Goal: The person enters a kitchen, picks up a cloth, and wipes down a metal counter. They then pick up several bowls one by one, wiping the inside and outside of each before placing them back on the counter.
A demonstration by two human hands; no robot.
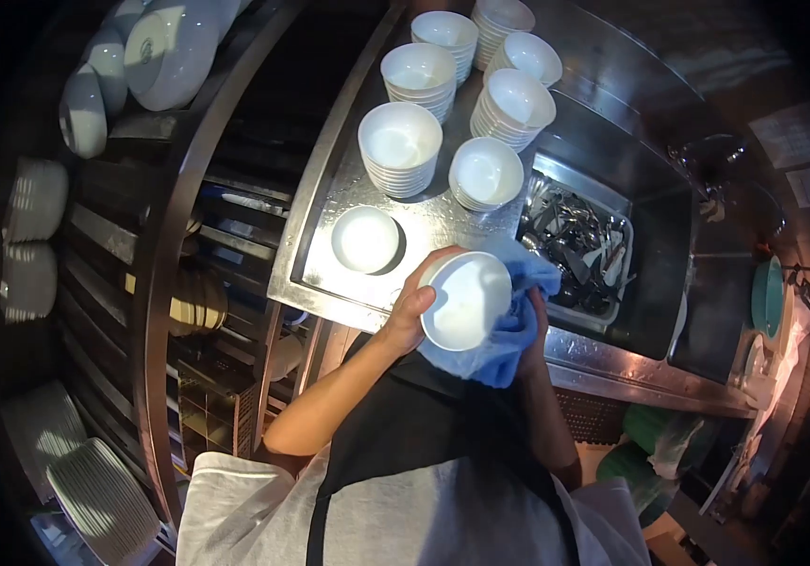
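My left hand (412, 307) grips a white bowl (461, 300) by its left side, thumb near the rim, with the bowl's inside facing up toward me. On the bowl's right side, my right hand (535, 325) is wrapped in a blue cloth (499, 354) that touches the bowl; most of its fingers are hidden behind the cloth. A single white bowl (365, 240) sits on the steel counter just beyond my left hand. Farther back stand several stacks of white bowls, the nearest being a tall stack (400, 141) and a shorter stack (486, 174).
Right of the stacks, a metal tray (624, 274) full of cutlery (579, 241) rests in the sink (659, 226). The steel counter (315, 269) has a raised edge. To the left, a rack (178, 189) holds white plates (174, 52) and stacked dishes (103, 500).
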